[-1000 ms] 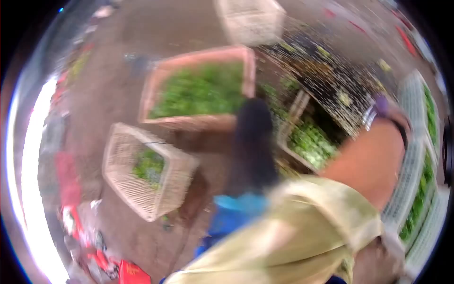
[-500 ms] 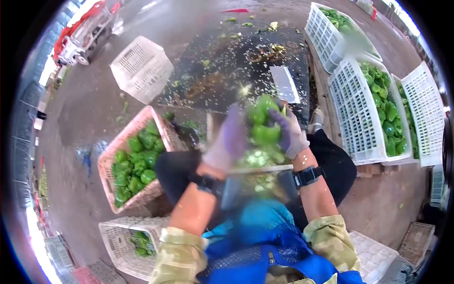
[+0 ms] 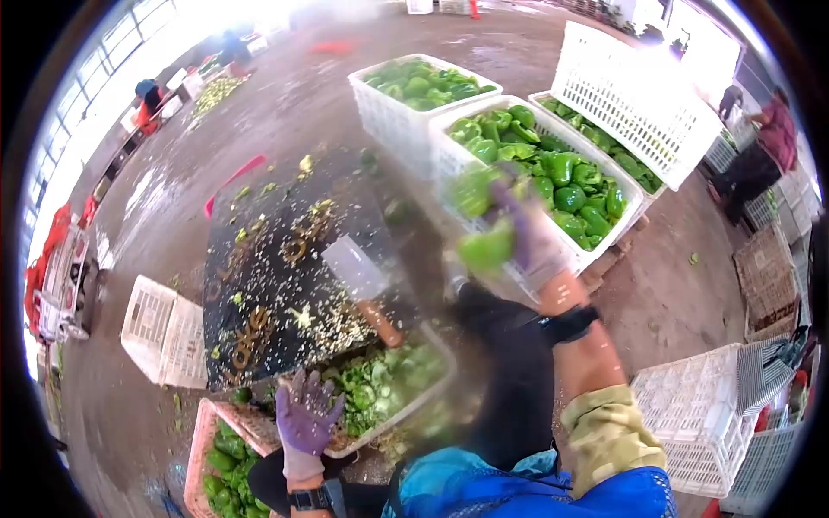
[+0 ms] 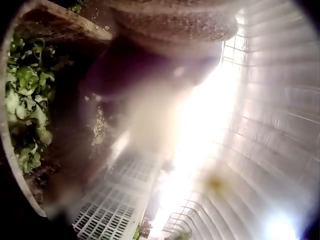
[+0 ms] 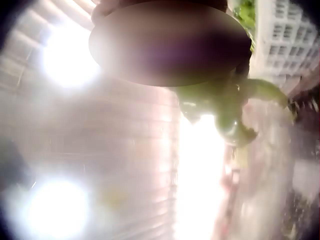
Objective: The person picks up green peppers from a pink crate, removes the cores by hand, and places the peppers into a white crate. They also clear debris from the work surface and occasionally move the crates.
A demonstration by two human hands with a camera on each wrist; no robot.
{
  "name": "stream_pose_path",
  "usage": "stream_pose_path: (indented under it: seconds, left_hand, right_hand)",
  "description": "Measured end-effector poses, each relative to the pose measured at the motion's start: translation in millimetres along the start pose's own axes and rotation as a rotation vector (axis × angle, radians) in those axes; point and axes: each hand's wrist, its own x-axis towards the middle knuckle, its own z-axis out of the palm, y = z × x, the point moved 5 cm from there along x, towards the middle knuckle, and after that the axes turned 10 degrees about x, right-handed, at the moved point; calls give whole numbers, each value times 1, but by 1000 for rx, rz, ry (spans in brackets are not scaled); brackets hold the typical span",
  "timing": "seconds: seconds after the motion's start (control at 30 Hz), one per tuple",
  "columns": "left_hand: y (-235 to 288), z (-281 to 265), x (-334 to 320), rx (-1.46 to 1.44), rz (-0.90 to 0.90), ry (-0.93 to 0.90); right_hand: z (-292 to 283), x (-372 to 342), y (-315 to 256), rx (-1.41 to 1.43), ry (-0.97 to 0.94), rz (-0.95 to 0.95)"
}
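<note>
My right hand [image 3: 537, 235] grips green bell pepper [image 3: 486, 247], which shows as two lobes, at the near left side of a white crate [image 3: 623, 223] full of green peppers. In the right wrist view the pepper [image 5: 234, 125] hangs below the blurred glove. My left hand [image 3: 308, 421], in a purple-palmed glove, has its fingers spread and holds nothing. It is beside a bin [image 3: 445, 380] of pale green pepper trimmings [image 3: 371, 388]. A cleaver [image 3: 356, 269] with a wooden handle lies on the dark, seed-strewn board [image 3: 285, 207].
A pink crate [image 3: 197, 457] of whole peppers stands at the lower left. Another white pepper crate [image 3: 393, 121] is at the back, and an upright crate [image 3: 635, 104] rises behind the full ones. An overturned white crate [image 3: 164, 332] sits left. Stacked crates [image 3: 691, 414] stand right; a person [image 3: 764, 151] is beyond.
The view swings right. From both hands together at the pepper over the bin, my right hand has carried it across to the white crate, while my left hand has let go and spread its fingers.
</note>
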Motion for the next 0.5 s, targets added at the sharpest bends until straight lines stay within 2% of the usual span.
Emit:
stream_pose_path:
  seconds: [0.03, 0.07, 0.1, 0.13, 0.17, 0.23, 0.27, 0.33, 0.37, 0.43, 0.5]
  left_hand:
    - [-1, -1, -1, 2, -17, 51]
    - [-3, -9, 4, -54, -11, -76]
    - [-2, -8, 2, -15, -16, 40]
    - [-2, -13, 8, 60, 51, -36]
    - [-3, -16, 12, 91, 76, -35]
    - [-5, -23, 21, 153, 126, -29]
    - [-3, -12, 19, 202, 145, -25]
    - [5, -1, 14, 19, -26, 93]
    - [8, 1, 18, 38, 13, 45]
    - [11, -3, 23, 14, 49, -13]
    - [14, -17, 26, -130, 49, -86]
  right_hand:
    - [-51, 35, -20, -113, 155, -121]
    - [-51, 25, -65, -206, 131, -204]
    - [-69, 31, -91, -291, 308, -258]
    - [-87, 39, -112, -376, 365, -401]
    - [-107, 48, -127, -436, 425, -486]
    - [-173, 77, -137, -927, 570, -459]
    - [-186, 83, -133, -1174, 502, -348]
    - [-235, 89, -105, -1573, 477, -99]
    - [-260, 88, -95, -1418, 412, -177]
    - [-280, 89, -78, -1501, 168, -334]
    - [-252, 70, -60, -1768, 15, 37]
